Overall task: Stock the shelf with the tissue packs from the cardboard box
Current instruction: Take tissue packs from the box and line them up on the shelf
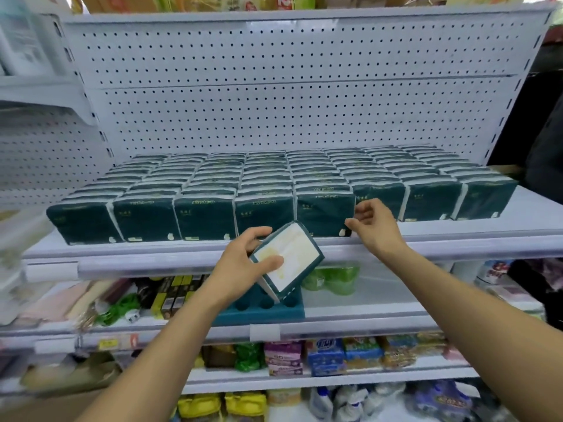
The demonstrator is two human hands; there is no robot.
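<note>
A: What are you holding nearest you?

B: Your left hand (243,263) is gripping one tissue pack (288,257) in front of the shelf (518,236) edge — thumb across its pale face, fingers curled behind, long axis tilting up to the left.

A: And your right hand (373,225)?

B: It's reaching to the front row, fingers half open, touching a stocked pack (326,213) but clasping nothing.

A: How many columns are standing there?

B: Eight across, running back to the pegboard (274,86) — row depth I can't count.
</note>
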